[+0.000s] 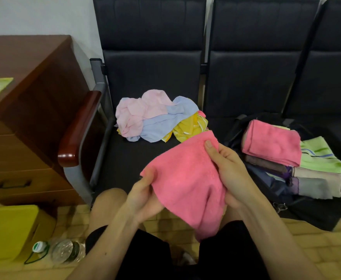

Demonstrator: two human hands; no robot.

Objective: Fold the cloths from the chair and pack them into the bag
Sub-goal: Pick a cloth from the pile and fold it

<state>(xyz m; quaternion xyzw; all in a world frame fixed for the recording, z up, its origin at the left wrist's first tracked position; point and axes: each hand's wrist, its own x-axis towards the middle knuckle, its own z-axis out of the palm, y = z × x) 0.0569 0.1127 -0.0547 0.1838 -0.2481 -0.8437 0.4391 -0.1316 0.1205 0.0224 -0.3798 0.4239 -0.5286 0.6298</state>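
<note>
A bright pink cloth (183,178) hangs in the air in front of the black chair seat (129,158). My left hand (145,197) grips its left edge, and my right hand (228,170) pinches its upper right part with the thumb on top. Behind it on the seat lies a crumpled pile of cloths (157,116): pale pink, light blue and yellow. On the neighbouring seat an open dark bag (315,209) holds several folded cloths, with a folded pink one (270,144) on top and a green striped one (319,156) beside it.
A wooden armrest (78,128) and a brown drawer cabinet (24,118) stand to the left. A yellow box (6,231) and a plastic bottle (62,251) lie on the tiled floor at lower left. My knees in black shorts are below the cloth.
</note>
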